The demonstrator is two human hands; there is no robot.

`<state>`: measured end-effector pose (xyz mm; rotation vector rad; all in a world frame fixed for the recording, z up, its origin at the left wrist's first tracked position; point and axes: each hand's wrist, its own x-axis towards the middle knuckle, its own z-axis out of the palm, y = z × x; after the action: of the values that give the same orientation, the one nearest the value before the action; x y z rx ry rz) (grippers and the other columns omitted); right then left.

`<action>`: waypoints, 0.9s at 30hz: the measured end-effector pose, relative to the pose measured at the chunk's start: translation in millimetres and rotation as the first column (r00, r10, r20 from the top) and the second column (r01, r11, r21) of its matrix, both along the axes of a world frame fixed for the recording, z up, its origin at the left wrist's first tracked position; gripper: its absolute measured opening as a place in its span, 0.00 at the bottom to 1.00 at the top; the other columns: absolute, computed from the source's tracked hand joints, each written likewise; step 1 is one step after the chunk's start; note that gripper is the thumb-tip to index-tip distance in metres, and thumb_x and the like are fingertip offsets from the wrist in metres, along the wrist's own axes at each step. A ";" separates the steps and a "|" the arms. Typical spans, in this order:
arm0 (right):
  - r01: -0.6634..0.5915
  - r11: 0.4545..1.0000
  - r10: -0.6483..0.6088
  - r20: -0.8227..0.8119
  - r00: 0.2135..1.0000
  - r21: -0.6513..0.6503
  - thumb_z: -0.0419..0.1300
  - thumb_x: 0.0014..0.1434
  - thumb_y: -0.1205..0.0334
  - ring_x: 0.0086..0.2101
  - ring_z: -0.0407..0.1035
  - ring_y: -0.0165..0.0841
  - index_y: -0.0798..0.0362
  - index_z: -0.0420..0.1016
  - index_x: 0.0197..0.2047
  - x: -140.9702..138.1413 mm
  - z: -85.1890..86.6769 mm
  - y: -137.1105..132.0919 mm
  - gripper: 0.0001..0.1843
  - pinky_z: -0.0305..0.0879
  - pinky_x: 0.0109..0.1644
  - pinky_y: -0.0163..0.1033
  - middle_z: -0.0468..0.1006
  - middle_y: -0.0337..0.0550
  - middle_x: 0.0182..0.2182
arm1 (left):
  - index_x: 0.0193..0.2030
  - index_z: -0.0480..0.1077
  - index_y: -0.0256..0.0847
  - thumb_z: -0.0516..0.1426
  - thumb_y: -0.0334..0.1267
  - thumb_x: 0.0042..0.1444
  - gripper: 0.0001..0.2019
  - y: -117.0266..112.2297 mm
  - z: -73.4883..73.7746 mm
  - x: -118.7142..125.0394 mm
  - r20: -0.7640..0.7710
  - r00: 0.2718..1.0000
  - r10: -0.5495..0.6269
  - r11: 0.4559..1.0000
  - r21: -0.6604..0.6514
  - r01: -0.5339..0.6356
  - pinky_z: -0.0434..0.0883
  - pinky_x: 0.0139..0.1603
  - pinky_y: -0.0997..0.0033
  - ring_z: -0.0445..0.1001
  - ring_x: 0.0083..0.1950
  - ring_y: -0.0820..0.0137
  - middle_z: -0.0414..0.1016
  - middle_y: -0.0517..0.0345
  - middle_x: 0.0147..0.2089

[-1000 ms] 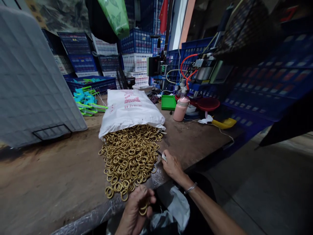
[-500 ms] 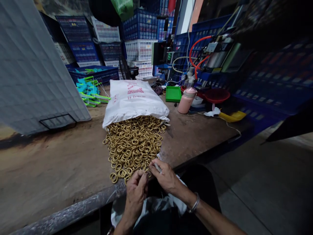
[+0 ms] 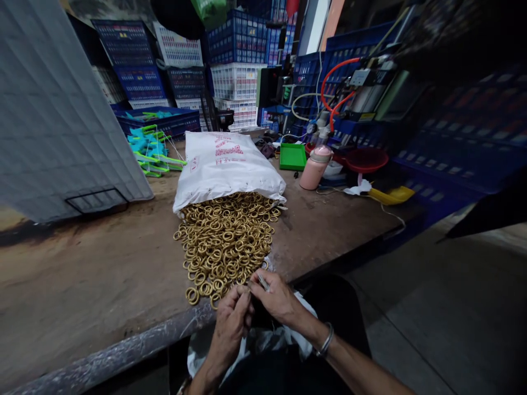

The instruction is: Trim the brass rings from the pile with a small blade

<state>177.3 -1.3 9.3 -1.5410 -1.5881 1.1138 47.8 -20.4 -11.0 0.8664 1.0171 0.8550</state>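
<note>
A heap of brass-coloured rings (image 3: 226, 247) spills over the table from the mouth of a white woven sack (image 3: 228, 167). My left hand (image 3: 233, 321) is closed in a pinch at the table's front edge, just below the heap; what it grips is hidden by the fingers. My right hand (image 3: 275, 296) is closed on a small silver metal tool (image 3: 263, 282), slim and flat, whose exact kind I cannot make out. The fingertips of both hands meet or nearly meet.
A pink bottle (image 3: 315, 169) and a green tray (image 3: 292, 157) stand right of the sack. Cyan and green plastic frames (image 3: 154, 151) lie at the left beside a tall grey panel (image 3: 74, 120). Stacked crates (image 3: 236, 38) fill the back. A red dish (image 3: 365, 160) sits further right.
My right hand has moved slightly left and its fingertips have come closer to my left hand's. The silver tool stays in my right hand. The rings and sack look the same.
</note>
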 end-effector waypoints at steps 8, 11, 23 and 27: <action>-0.051 0.995 0.034 0.183 0.983 0.089 0.47 0.55 0.66 0.24 0.58 0.26 0.53 0.62 0.26 5.9 -5.1 -3.7 0.08 0.51 0.29 0.30 0.65 0.35 0.21 | 0.27 0.58 0.40 0.52 0.50 0.51 0.14 -0.7 5.5 0.5 0.059 0.998 0.025 1.000 -0.016 -0.024 0.48 0.17 0.82 0.52 0.17 0.82 0.57 0.68 0.21; -0.182 0.973 0.131 0.309 0.942 0.144 0.47 0.50 0.72 0.26 0.61 0.27 0.52 0.64 0.31 9.3 -11.3 -9.5 0.09 0.50 0.30 0.30 0.68 0.36 0.24 | 0.28 0.58 0.40 0.54 0.51 0.49 0.15 0.7 6.3 1.7 0.043 0.998 0.052 0.998 -0.031 -0.051 0.48 0.18 0.82 0.52 0.18 0.82 0.58 0.68 0.21; -0.258 0.964 0.176 0.562 0.808 0.069 0.46 0.46 0.74 0.27 0.64 0.29 0.53 0.64 0.39 15.7 -12.9 -9.7 0.17 0.48 0.30 0.32 0.72 0.39 0.26 | 0.24 0.61 0.39 0.55 0.50 0.48 0.16 -4.9 3.4 0.5 -0.040 0.995 0.092 0.986 0.139 -0.086 0.52 0.18 0.81 0.53 0.18 0.81 0.59 0.66 0.20; -0.117 0.984 0.002 0.655 0.756 0.132 0.46 0.50 0.72 0.27 0.64 0.30 0.54 0.64 0.41 30.9 -19.6 -0.5 0.15 0.47 0.30 0.33 0.73 0.41 0.27 | 0.24 0.59 0.40 0.56 0.53 0.46 0.18 -11.7 15.8 4.7 0.031 0.999 -0.005 1.000 0.011 0.005 0.47 0.14 0.81 0.51 0.15 0.83 0.61 0.66 0.19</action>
<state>208.1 -1.8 -10.4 -1.8919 -2.1311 0.4433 52.5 -32.1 4.8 0.8619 0.9835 0.8681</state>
